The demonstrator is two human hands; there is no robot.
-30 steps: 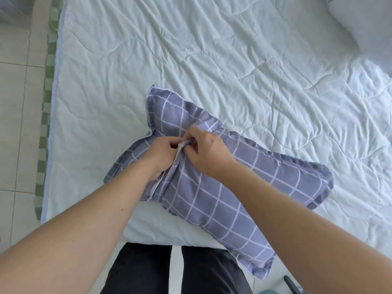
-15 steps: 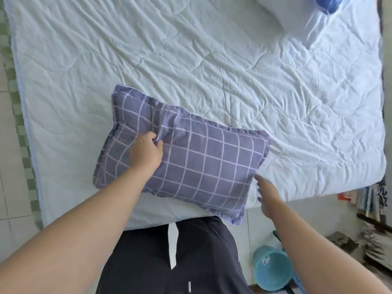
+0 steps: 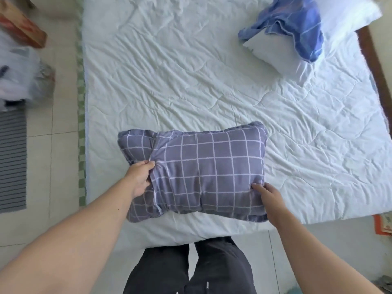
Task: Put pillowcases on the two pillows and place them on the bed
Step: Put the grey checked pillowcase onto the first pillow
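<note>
A: Where is the cased pillow [image 3: 203, 172]?

B: It lies flat near the foot of the bed [image 3: 191, 81], long side across, right in front of the person's legs. The purple check case covers it fully, with a loose flap bunched at its left end.

A: And the hands?

B: The left hand [image 3: 139, 179] pinches the folded edge of the case near that flap, fingers curled into the cloth. The right hand [image 3: 268, 198] grips the near right corner, thumb on top. One hand at each end suggests the person is squaring it up or getting ready to lift it (a judgement, not something seen).

A: Why hold the flap at all?

B: Probably to keep the opening tucked so the pillow does not slip out when carried.

A: The second pillow?

B: The bare pillow [image 3: 273, 52] sits at the far right corner, well apart, with a blue case [image 3: 297, 24] draped over it, not pulled on. So roughly half the task appears done.

A: Any labels or writing?

B: None readable. The case shows only its white grid; the things on the floor at the edges are too blurred to read.
</note>
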